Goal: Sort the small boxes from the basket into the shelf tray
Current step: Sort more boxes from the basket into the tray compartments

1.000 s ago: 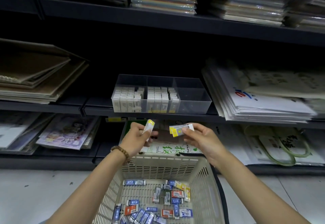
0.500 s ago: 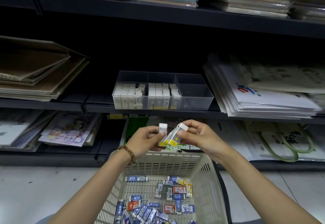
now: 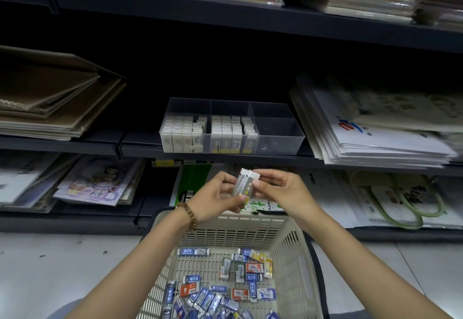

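Two small white-and-yellow boxes (image 3: 245, 184) are pressed side by side, upright, above the basket. My left hand (image 3: 217, 198) pinches them from the left and my right hand (image 3: 283, 194) pinches them from the right. Below, a beige plastic basket (image 3: 233, 228) holds several small blue, red and yellow boxes (image 3: 233, 286). On the middle shelf stands a clear divided tray (image 3: 280, 140); its left and middle compartments hold rows of white boxes (image 3: 209, 130), its right compartments hold nothing.
Brown card sheets (image 3: 57, 103) are stacked left of the tray and white paper packs (image 3: 375, 130) right of it. The lower shelf holds picture books (image 3: 97, 183) and tote bags (image 3: 406, 198). A pale floor (image 3: 50, 268) lies beside the basket.
My hands came together: the box in each hand, held apart a second ago, is now joined into one upright pair between both hands.
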